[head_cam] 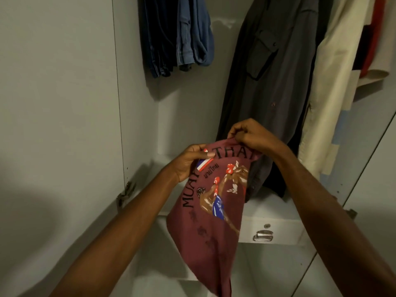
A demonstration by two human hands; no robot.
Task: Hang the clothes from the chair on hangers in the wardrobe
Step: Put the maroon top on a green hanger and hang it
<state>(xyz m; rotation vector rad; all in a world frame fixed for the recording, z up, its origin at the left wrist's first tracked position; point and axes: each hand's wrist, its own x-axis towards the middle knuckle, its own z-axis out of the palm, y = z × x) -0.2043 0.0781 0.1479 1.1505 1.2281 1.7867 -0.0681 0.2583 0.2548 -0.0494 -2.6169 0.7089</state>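
Note:
A maroon T-shirt (212, 228) with a boxing print and the words MUAY THAI hangs bunched in front of me, inside the open wardrobe. My left hand (188, 161) grips its upper left part, thumb pressed on the print. My right hand (250, 136) pinches the top edge of the fabric a little higher and to the right. No hanger shows in either hand. The chair is out of view.
Blue jeans (177, 35) hang at the upper left of the wardrobe. A dark grey shirt (270, 88) and a cream garment (327, 88) hang to the right. A white drawer with a metal handle (263, 235) sits below the shelf. Open doors stand on both sides.

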